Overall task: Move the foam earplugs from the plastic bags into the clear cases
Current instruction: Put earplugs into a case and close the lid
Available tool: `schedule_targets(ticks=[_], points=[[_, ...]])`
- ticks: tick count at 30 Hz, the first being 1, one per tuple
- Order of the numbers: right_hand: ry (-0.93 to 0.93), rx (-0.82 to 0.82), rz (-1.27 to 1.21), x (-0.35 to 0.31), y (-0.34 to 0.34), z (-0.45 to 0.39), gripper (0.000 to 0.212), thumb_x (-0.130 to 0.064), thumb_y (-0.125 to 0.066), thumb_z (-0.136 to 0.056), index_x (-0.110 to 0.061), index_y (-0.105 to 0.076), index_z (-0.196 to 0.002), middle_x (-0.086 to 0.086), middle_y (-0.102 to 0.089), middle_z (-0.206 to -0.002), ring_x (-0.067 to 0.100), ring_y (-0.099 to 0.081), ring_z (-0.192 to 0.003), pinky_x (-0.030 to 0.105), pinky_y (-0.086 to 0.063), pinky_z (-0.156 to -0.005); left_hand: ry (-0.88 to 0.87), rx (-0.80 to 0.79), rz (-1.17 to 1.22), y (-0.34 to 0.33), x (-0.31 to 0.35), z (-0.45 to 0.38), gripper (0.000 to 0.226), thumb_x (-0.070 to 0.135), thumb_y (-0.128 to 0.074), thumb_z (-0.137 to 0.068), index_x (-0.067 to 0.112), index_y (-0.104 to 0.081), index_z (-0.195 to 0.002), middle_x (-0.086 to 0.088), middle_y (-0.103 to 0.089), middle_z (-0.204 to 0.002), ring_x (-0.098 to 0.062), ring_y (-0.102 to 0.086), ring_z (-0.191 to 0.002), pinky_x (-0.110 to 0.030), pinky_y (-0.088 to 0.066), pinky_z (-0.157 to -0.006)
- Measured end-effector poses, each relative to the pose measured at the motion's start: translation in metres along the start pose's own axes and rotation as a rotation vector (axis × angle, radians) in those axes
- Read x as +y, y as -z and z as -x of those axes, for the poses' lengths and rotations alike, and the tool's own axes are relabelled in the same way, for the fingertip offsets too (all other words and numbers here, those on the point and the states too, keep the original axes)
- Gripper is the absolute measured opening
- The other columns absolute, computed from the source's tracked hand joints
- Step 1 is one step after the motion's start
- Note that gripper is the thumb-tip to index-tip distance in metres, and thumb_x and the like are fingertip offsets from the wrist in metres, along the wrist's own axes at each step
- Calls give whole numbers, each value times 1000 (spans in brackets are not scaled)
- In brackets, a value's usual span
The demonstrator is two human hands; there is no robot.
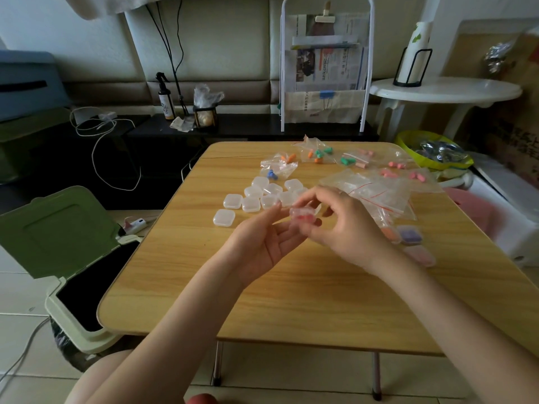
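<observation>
Three filled cases (408,243) sit at 3 o'clock on table (291,287), half hidden behind your right hand (347,225). Fourth case (304,214) at centre, pinched by both hands: left hand (262,243) fingertips support it, right fingers curl over lid. Pink plugs inside, likely being snapped closed. Roughly ten empty cases (256,196) wait at 11 o'clock. Bags with earplugs (320,153) remain at 12 to 1 o'clock; empty bags (376,191) at 2. Task maybe quarter done. Lid latch not visible; plug count unclear.

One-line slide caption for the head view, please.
Both hands hold a clear case of pink earplugs above the table.
</observation>
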State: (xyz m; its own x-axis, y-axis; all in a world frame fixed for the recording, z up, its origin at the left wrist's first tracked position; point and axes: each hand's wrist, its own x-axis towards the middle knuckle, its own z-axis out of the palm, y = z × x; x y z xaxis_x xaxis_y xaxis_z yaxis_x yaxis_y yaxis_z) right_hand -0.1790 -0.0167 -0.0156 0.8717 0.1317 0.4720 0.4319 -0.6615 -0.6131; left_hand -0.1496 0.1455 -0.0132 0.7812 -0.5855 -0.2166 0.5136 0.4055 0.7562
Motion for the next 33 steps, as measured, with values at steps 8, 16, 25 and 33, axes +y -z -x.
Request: schedule_targets(ticks=[8, 16, 25, 33], points=[[-33, 163, -11, 8, 7, 1, 12, -24, -70, -84, -17, -71, -94, -13, -68, -86, -1, -59, -82, 7, -43, -71, 24, 29, -211, -1, -4, 2, 38, 29, -37, -102, 3, -52, -125, -26, -66, -112, -34, -66, -103, -34, -55, -87], [-158, -40, -57, 14, 33, 20, 17, -25, -71, -83, -30, -62, -97, -16, -67, -101, -5, -62, -95, 19, -50, -83, -77, 22, -548, 1, -14, 6, 25, 14, -47, -99, 7, -63, -117, -9, -67, -116, -20, -68, -103, -33, -54, -92], [-217, -72, 135, 26, 81, 84, 30, -9, -82, -68, -28, -63, -82, -24, -62, -105, -10, -59, -93, 5, -46, -72, -380, 246, -1002, 5, -18, 0, 20, 12, -58, -91, 25, -72, -95, 7, -71, -99, -8, -65, -93, -20, -53, -82], [-40, -30, 303, 26, 49, 105, 19, -28, -77, -68, -22, -71, -86, -14, -66, -97, -1, -55, -102, 24, -46, -91, -600, 499, -1612, 15, -7, -9, 31, 11, -57, -90, 14, -63, -120, -2, -53, -137, -17, -40, -132, -26, -31, -104]])
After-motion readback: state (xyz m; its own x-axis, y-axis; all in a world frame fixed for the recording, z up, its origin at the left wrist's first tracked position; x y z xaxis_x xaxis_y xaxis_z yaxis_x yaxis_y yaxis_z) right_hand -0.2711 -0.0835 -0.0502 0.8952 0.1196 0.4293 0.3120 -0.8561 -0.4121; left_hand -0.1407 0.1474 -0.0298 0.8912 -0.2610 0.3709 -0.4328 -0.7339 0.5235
